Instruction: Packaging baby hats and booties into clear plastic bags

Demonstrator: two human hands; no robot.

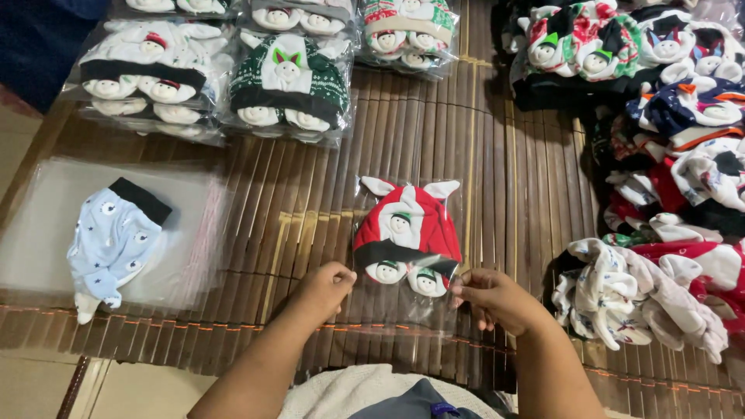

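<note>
Clear plastic is pinched on both sides: the left hand and the right hand each close fingers on the near, open end of a clear bag that already holds the red baby set. The flap looks not yet sealed. Beyond the red set, at the mat's far edge, sealed packs lie finished. Left of it, a pale blue garment rests on a stack of empty bags, unpacked. Right of it, a loose pile of garments waits on the bamboo mat.
</note>
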